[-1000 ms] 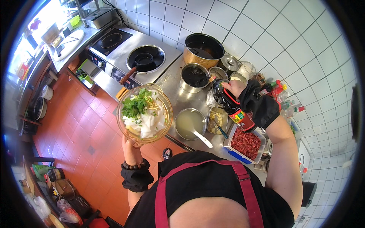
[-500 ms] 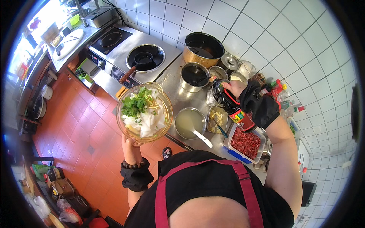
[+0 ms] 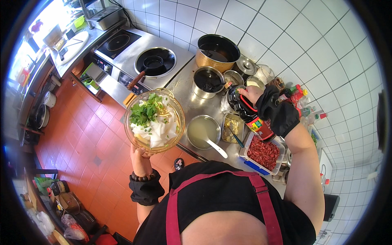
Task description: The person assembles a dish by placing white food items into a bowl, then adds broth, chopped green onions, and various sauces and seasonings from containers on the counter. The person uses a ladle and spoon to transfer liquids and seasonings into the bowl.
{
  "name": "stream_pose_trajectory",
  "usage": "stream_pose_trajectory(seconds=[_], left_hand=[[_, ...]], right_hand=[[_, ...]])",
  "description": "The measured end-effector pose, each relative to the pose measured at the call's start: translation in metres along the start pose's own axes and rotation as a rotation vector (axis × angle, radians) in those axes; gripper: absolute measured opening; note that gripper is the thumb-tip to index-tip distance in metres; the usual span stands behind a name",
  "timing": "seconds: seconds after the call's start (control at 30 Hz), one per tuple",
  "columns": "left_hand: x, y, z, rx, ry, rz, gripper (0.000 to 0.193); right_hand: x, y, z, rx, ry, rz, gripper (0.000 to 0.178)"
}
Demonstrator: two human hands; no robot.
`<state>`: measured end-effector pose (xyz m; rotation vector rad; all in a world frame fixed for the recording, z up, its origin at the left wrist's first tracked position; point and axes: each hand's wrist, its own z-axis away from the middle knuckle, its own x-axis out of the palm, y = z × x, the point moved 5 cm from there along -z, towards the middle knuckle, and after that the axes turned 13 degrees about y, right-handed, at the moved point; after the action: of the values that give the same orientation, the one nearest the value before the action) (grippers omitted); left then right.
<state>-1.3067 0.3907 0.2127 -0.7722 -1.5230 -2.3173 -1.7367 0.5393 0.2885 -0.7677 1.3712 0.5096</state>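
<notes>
My left hand [image 3: 140, 159] holds a clear glass bowl [image 3: 154, 120] from underneath, out over the red tiled floor in front of the counter. The bowl is filled with flat white noodles and chopped green herbs. My right hand [image 3: 261, 99], in a black wrist sleeve, grips a dark sauce bottle [image 3: 248, 113] with a red label, tipped on its side above the steel counter [image 3: 183, 87]. The bottle's neck points left toward a small black pot [image 3: 207, 80].
A metal bowl of pale liquid with a white spoon [image 3: 204, 133], a steel tray of chopped garlic [image 3: 232, 127] and a tub of dried red chillies [image 3: 263, 152] sit on the counter. Behind stand a large brass pot [image 3: 216, 52], lidded tins, sauce bottles and a wok on a stove [image 3: 154, 62].
</notes>
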Motion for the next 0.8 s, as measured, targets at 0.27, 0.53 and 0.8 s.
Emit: stream_pose_trajectory(seconds=[0.27, 0.53, 0.8], left_hand=[[-0.0015, -0.0011, -0.0012, 0.001, -0.012, 0.01, 0.053], [0.0033, 0.0019, 0.0004, 0.008, -0.018, 0.013, 0.055], [0.0021, 0.0007, -0.0005, 0.004, -0.024, 0.01, 0.056]], right_hand=[[0.0031, 0.0027, -0.0009, 0.024, -0.02, -0.007, 0.068], [0.0066, 0.006, -0.0037, 0.014, -0.052, 0.013, 0.069], [0.0004, 0.0016, -0.0008, 0.006, -0.057, 0.017, 0.069]])
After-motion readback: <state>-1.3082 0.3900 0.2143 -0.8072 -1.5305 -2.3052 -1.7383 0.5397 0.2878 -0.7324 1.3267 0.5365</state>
